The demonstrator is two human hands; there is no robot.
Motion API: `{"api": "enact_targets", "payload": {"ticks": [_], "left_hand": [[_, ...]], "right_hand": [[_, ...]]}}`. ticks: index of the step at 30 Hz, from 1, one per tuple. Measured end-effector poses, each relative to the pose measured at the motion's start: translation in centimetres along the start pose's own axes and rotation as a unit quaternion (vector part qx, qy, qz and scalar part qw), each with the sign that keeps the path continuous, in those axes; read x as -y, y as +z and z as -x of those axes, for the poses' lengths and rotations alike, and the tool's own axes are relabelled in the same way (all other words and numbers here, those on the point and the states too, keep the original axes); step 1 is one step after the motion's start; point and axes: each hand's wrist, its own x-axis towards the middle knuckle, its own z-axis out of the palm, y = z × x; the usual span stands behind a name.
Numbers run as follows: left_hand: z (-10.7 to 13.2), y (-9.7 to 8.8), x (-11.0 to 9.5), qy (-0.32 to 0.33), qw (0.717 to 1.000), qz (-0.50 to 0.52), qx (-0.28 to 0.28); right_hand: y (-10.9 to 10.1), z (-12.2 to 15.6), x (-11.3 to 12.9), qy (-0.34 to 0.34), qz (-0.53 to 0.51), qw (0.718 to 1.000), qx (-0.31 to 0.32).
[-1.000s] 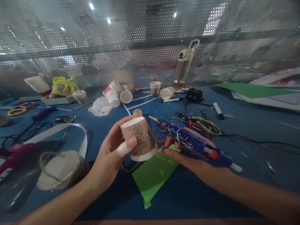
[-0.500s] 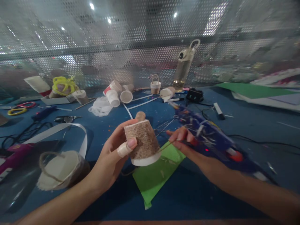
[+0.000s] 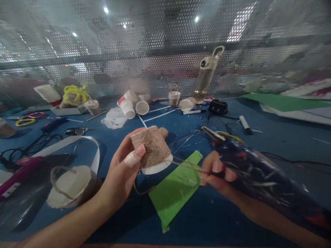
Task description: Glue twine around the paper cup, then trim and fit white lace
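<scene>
My left hand (image 3: pixel 121 172) grips an upturned paper cup wrapped in brown twine (image 3: pixel 152 150), thumb on its side, held above the blue table (image 3: pixel 207 213). A loose twine strand (image 3: pixel 186 165) runs from the cup's rim to my right hand (image 3: pixel 218 174), which pinches it. That same hand also holds a blue glue gun (image 3: pixel 258 172), blurred by motion, its nozzle pointing up and left. A green paper sheet (image 3: pixel 173 191) lies on the table under both hands.
A twine-handled paper basket (image 3: pixel 71 186) lies at the lower left beside a pink glue gun (image 3: pixel 18 172) and a white paper strip (image 3: pixel 64 143). Paper cups (image 3: pixel 131 105), scissors (image 3: pixel 76 131), cables and a clear bottle (image 3: pixel 205 75) stand further back before a perforated metal screen.
My right hand swung the glue gun back toward me and to the right and now pinches the twine strand. My left hand tilted the cup more to the side.
</scene>
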Motion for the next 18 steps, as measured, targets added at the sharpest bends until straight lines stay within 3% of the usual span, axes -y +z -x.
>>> {"api": "enact_targets", "payload": {"ticks": [5,13,18], "left_hand": [[0.1,0.6,-0.4,-0.026,0.998,0.047,0.025],[0.1,0.3,-0.3,0.002,0.997,0.067,0.040],[0.2,0.3,-0.4,0.009,0.997,0.068,0.021]], "right_hand": [[0.0,-1.3,0.7,-0.064,0.047,0.997,0.021],[0.2,-1.6,0.7,-0.048,0.047,0.996,0.060],[-0.3,-1.6,-0.3,-0.065,0.052,0.986,0.145]]}}
